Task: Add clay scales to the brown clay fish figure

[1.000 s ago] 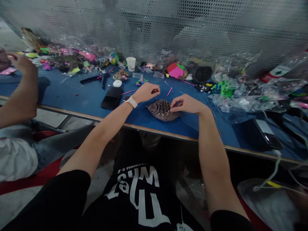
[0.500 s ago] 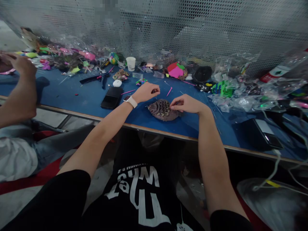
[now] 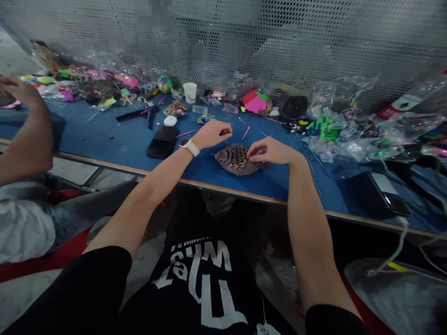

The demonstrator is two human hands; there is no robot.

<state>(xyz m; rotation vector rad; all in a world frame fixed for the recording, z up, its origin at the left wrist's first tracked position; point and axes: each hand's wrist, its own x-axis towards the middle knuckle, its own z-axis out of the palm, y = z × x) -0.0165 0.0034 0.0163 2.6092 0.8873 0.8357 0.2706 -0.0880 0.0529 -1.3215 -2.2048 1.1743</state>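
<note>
A grey-brown clay fish [image 3: 239,166] with rows of curved scales lies flat on the blue table [image 3: 132,139]. My right hand [image 3: 268,150] is at its right side, thumb and fingertips pinched together against the scales. Anything between those fingertips is too small to make out. Above the fish's upper left edge hovers my left hand [image 3: 214,132], its fingers curled in a pinch and apart from the fish. What it holds, if anything, is hidden. A pink modelling tool [image 3: 246,133] lies just beyond the fish, between both hands.
A black phone [image 3: 162,141], white paper cup [image 3: 190,92] and pliers [image 3: 151,114] lie to the left. Crumpled plastic bags [image 3: 356,135] and a dark box-like device [image 3: 384,193] with cables are right. Another person's hand [image 3: 21,91] works at far left. A perforated metal panel [image 3: 223,42] stands behind.
My right fingertips have shifted very slightly on the fish. My left hand stays in place. The other person's hand at far left has moved a little left.
</note>
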